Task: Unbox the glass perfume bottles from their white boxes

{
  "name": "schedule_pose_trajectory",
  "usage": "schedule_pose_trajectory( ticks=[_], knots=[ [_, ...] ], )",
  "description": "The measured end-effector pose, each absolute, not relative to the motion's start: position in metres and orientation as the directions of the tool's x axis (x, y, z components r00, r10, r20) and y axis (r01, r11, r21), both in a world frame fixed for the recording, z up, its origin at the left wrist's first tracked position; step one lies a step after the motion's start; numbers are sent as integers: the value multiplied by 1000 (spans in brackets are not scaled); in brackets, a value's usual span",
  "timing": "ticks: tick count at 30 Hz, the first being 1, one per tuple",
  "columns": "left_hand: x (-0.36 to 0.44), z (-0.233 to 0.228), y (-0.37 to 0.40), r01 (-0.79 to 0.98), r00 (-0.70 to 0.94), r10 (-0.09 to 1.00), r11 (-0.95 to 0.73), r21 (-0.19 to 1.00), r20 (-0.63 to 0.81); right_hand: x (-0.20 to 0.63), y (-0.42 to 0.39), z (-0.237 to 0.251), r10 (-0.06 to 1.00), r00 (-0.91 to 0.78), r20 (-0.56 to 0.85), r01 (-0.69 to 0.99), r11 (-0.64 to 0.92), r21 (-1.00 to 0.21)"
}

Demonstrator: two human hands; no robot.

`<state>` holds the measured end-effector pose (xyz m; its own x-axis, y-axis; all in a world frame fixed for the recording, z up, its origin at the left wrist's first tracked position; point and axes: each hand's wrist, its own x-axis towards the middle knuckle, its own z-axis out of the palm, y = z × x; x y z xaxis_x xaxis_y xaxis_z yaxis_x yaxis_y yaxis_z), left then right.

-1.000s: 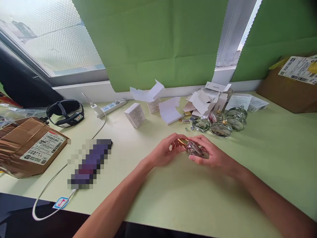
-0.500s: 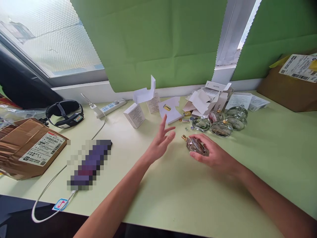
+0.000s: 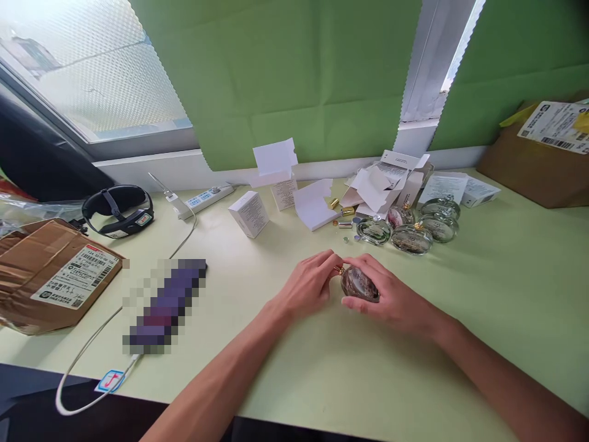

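My right hand grips a small round glass perfume bottle lying on its side just above the pale green table. My left hand has its fingertips pinched on the bottle's gold neck at the left end. A loose gold cap lies farther back beside an opened white carton. Several similar round glass bottles stand behind my hands, to the right.
Opened white cartons and leaflets clutter the back of the table. A closed white box, a power strip, a black headband device, a blurred dark object with white cable and two cardboard parcels lie around.
My left hand tossed the gold cap toward the cartons, then came back to the bottle's neck. The cap now rests by the white carton. My right hand kept hold of the bottle.
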<state>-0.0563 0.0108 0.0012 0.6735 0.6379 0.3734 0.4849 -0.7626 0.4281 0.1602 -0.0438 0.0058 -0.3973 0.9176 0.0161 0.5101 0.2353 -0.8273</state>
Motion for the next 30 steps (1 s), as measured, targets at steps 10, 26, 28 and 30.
schedule_pose_trajectory(
  ticks=[10,26,28,30],
  knots=[
    [-40,3,5,598,548,807,-563,571,221,156,-45,5,866,-449,218,657,486,-576],
    [-50,10,4,520,607,770,-571,635,196,159,-41,4,878,-451,160,589,427,-686],
    [-55,9,5,499,695,684,-681,536,222,165,-40,4,867,-482,125,511,395,-763],
    [-56,7,6,507,718,651,-732,455,247,166,-39,5,856,-502,119,477,389,-788]
  ],
)
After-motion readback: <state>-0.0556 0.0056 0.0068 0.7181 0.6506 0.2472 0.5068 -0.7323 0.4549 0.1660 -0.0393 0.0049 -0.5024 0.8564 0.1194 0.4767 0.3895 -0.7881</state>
